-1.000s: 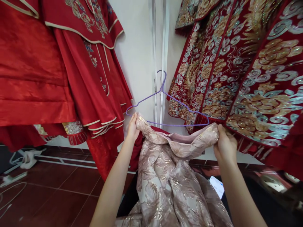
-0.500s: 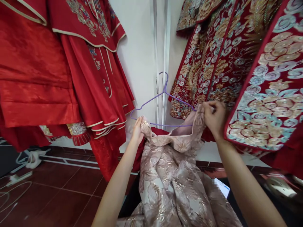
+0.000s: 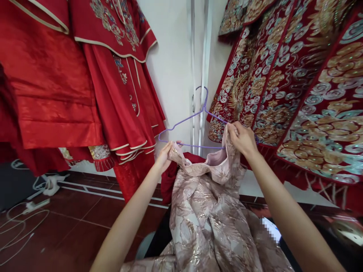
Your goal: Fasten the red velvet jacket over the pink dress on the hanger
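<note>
A pale pink brocade dress with a metallic gold pattern hangs down in front of me and spreads over my lap. My left hand pinches the left end of its top edge, beside the lower left corner of a purple hanger. My right hand grips the other side of the top edge, where the hanger's right arm goes in behind the cloth. The hanger's hook stands upright against a white metal post. The fingertips of both hands are partly hidden by the fabric.
Red garments with cream piping hang at the left, and heavily embroidered red garments at the right. White cables and a power strip lie on the tiled floor. A lit phone screen shows at lower right.
My right hand has moved inward to the left, bringing its side of the dress farther in along the hanger. The view has shifted slightly, so the surroundings sit farther right.
</note>
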Available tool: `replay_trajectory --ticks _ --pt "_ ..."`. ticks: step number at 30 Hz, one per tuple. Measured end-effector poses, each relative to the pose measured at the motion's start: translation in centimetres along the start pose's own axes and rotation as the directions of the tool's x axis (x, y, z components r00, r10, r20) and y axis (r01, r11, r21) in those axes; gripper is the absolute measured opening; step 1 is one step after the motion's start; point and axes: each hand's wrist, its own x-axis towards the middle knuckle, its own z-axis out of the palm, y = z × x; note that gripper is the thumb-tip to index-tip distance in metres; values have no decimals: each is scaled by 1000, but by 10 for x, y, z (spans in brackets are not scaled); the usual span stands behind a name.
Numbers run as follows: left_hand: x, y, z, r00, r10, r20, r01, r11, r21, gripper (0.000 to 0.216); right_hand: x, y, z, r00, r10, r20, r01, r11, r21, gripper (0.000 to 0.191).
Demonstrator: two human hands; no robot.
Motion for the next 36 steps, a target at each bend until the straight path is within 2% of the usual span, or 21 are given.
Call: replay_trajectory --ticks 2,4,6,8,11,14,19,23,26,28,32,34,36 --pt "4 12 -22 997 58 -55 -52 992 116 22 -1 -1 2 1000 8 -20 -8 1000 16 34" --pt "8 22 -48 969 193 -155 -148 953 264 20 -2 -2 6 999 17 -47 -16 1000 21 34" --pt "13 28 -71 937 301 -180 -202 882 425 20 -2 -1 10 997 24 -76 -24 1000 11 33" --pt "16 30 -85 905 392 -166 -248 802 544 20 -1 1 10 995 31 -95 -32 999 -6 33" --pt "20 29 -85 859 490 -148 -300 716 630 20 3 7 7 995 34 -96 -36 999 -18 33" --pt "23 27 -75 833 531 -157 -327 701 634 19 7 12 4 996 27 -80 -28 1000 -14 33" --pt "30 35 -62 828 542 -145 -346 697 628 17 7 12 5 997 27 -67 -26 1000 16 34" --pt "48 44 -32 815 571 -103 -375 653 658 12 6 11 4 997 40 -66 -39 999 13 33" --pt "59 45 -4 837 547 7 -416 628 658 10 5 10 4 997 39 -69 -40 999 -10 33" --pt "63 45 6 862 504 47 -411 642 647 10 5 9 5 997 37 -64 -39 999 -22 34" --pt "68 45 -1 937 344 56 -309 748 588 6 8 11 6 998 59 -32 -61 996 -72 37" --pt "72 44 -13 963 268 -1 -228 822 521 14 10 14 1 998 69 -12 -70 995 -76 38" --pt "75 39 -28 978 184 -94 -126 893 433 26 6 20 -8 998 57 2 -57 998 -7 39"
